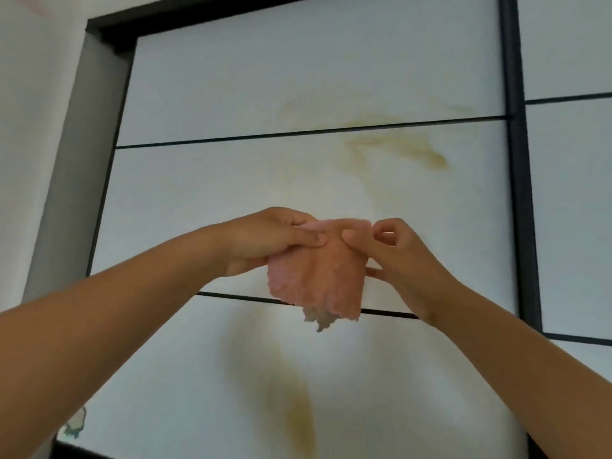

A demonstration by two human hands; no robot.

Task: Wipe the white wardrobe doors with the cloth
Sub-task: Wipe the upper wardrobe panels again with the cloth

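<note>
The pink cloth (318, 276), frayed along its bottom edge, hangs pinched between left hand (265, 241) and right hand (394, 256) before the yellow-stained white wardrobe doors (298, 180).

white wardrobe door (231, 94): dark frame (511, 160); thin dark horizontal strips (298, 132) dividing the panels; yellowish-brown stains (430, 157) on middle and lower panels.

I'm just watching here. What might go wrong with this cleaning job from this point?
1. The pink cloth is only pinched near its top by the left hand and right hand; it may slip and drop.
2. Its hanging lower edge looks greyish, so it might smear the white door rather than clean it.
3. The yellowish stains spread over several panels; a small cloth may miss parts.
</note>
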